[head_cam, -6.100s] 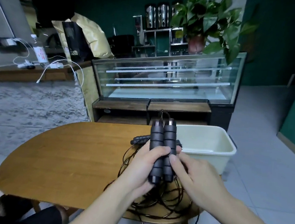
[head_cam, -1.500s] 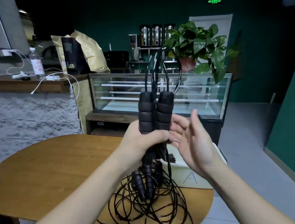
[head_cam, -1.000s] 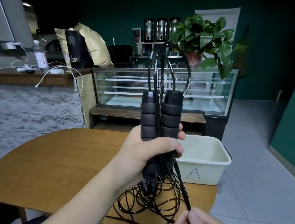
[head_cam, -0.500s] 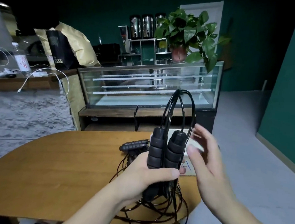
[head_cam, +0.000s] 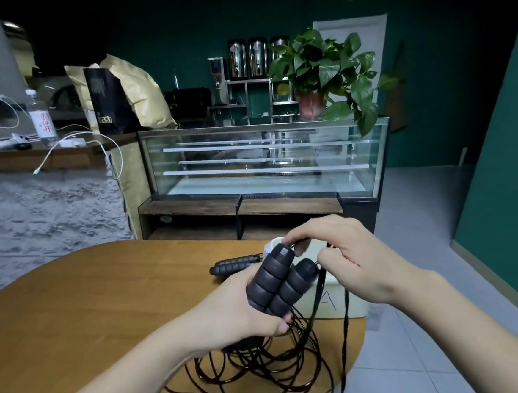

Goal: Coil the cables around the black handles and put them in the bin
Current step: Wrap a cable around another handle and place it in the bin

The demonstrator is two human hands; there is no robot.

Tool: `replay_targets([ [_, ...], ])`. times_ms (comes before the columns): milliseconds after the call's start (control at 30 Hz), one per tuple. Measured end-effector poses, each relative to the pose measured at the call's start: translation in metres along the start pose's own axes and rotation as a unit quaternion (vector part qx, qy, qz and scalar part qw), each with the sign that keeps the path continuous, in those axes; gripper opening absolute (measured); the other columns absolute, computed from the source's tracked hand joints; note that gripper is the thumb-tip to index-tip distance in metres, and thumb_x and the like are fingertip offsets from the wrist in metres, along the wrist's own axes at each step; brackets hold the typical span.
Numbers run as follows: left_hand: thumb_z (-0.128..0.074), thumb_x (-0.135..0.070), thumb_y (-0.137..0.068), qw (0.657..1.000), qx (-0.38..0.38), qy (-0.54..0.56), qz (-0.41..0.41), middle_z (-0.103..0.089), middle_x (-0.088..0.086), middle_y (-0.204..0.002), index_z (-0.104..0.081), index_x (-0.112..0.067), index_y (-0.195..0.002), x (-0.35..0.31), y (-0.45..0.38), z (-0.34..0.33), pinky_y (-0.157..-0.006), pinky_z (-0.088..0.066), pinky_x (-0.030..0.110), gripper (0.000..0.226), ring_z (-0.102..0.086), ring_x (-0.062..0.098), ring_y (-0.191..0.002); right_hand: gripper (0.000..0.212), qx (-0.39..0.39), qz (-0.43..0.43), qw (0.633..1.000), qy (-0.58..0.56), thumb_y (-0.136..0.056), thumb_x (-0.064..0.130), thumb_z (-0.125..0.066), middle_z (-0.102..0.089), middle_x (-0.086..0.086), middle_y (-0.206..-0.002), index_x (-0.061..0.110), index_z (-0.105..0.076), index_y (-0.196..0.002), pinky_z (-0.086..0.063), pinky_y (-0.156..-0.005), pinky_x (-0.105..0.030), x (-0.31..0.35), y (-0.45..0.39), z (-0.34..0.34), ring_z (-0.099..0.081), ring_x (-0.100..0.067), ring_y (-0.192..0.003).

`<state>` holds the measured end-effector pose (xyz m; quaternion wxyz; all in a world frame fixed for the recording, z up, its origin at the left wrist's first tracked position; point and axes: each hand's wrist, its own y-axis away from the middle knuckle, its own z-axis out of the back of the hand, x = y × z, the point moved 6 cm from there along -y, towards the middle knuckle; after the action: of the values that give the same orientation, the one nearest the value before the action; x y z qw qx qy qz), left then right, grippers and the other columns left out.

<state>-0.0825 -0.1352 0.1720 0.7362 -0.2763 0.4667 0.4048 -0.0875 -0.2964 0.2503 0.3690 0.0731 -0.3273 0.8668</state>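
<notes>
Handles (head_cam: 278,283) gripped in left hand (head_cam: 236,315) fingers (head_cam: 283,324).

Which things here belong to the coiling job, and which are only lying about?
Job: pair of black handles gripped by left hand; cable held by right hand; second handles on table; white bin.
Lying about: water bottle; potted plant; display case.

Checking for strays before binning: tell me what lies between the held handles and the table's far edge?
A second pair of black handles lies on the table there, in the head view.
</notes>
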Motion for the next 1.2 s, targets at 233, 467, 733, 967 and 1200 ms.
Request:
replay_targets([
  [233,-0.08,-0.006,-0.072,0.993,-0.032,-0.093,-0.06,-0.067,0.016,-0.11,-0.034,-0.047,-0.137,-0.013,0.001,0.023,-0.079,-0.058,0.062,0.09,-0.07,0.04,-0.088,0.031,0.037,-0.042,0.998,0.035,-0.086,0.049,-0.047,-0.066,0.016,-0.094,0.037,-0.065,-0.107,-0.052,-0.075,-0.038,0.001,-0.009,-0.002,-0.061,-0.01,-0.084],
  [467,-0.078,-0.026,-0.062,0.983,-0.015,-0.183,-0.026,-0.065,0.004,-0.076,-0.065,-0.013,-0.09,-0.012,-0.009,0.029,-0.066,-0.049,0.041,0.033,-0.058,0.017,-0.069,0.045,0.117,-0.066,0.99,0.048,-0.08,0.072,-0.059,-0.063,0.004,-0.069,0.028,-0.057,-0.074,-0.045,-0.055,-0.035,-0.006,-0.015,-0.008,-0.051,-0.011,-0.056],
  [733,-0.079,-0.016,-0.067,0.971,0.015,-0.238,-0.027,-0.068,-0.012,-0.099,-0.066,-0.013,-0.077,-0.03,-0.016,0.038,-0.081,-0.043,0.022,0.016,-0.055,-0.007,-0.103,0.041,0.099,-0.102,0.99,-0.026,-0.078,0.061,-0.071,-0.052,0.009,-0.06,0.026,-0.053,-0.067,-0.035,-0.053,-0.025,-0.007,-0.018,-0.004,-0.043,-0.005,-0.054],
  [967,-0.077,0.0,-0.081,0.997,0.045,-0.062,-0.015,-0.064,0.007,-0.077,-0.061,0.0,-0.099,-0.045,-0.005,0.031,-0.07,-0.052,0.033,0.024,-0.06,0.021,-0.069,0.04,0.033,-0.12,0.967,-0.221,-0.088,0.049,-0.067,-0.056,-0.001,-0.058,0.01,-0.062,-0.081,-0.046,-0.057,-0.025,-0.013,-0.011,0.003,-0.056,-0.017,-0.053],
  [1200,-0.069,0.0,-0.088,0.979,0.156,0.13,0.011,-0.067,0.022,-0.102,-0.059,-0.002,-0.113,-0.044,0.004,0.014,-0.068,-0.054,0.038,0.027,-0.061,0.029,-0.073,0.036,-0.089,-0.151,0.916,-0.36,-0.083,0.043,-0.07,-0.033,-0.004,-0.055,0.012,-0.062,-0.066,-0.015,-0.044,-0.02,-0.024,-0.006,-0.001,-0.023,-0.012,-0.043],
])
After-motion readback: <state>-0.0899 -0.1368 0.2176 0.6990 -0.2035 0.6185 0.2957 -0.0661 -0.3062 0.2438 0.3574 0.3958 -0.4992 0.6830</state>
